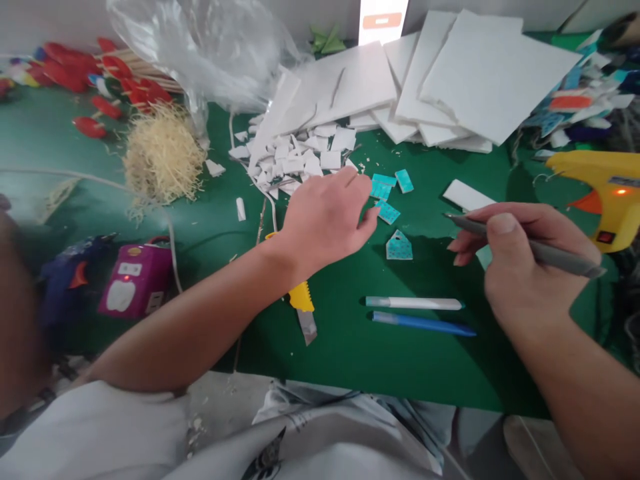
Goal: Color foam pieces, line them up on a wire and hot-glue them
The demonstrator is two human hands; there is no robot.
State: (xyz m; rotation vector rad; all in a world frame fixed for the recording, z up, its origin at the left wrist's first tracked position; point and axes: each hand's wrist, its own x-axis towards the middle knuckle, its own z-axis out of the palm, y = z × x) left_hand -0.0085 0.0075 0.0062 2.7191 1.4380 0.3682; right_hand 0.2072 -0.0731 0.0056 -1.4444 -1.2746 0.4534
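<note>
Nearest to us is our pale shirt (340, 440), at the edge of a green table (330, 363); below it we see a grey floor (220, 403) with white bits on it. White boards (495, 73) lie stacked at the back before a pale wall (320, 12). A turquoise house-shaped piece (399, 248) lies flat between our hands, just beside smaller turquoise pieces (387, 212). Our left hand (327, 213) reaches palm down beside those, fingers bent and thumb apart; we cannot tell whether it grips anything. Our right hand (530, 260) is closed around a slim grey tool (555, 256), its point towards the left. A white pen (415, 303) and a blue pen (423, 323) lie nearer us. Behind our left hand, beyond white scraps (295, 160), stands a clear plastic bag (230, 53); we cannot make out any contents.
</note>
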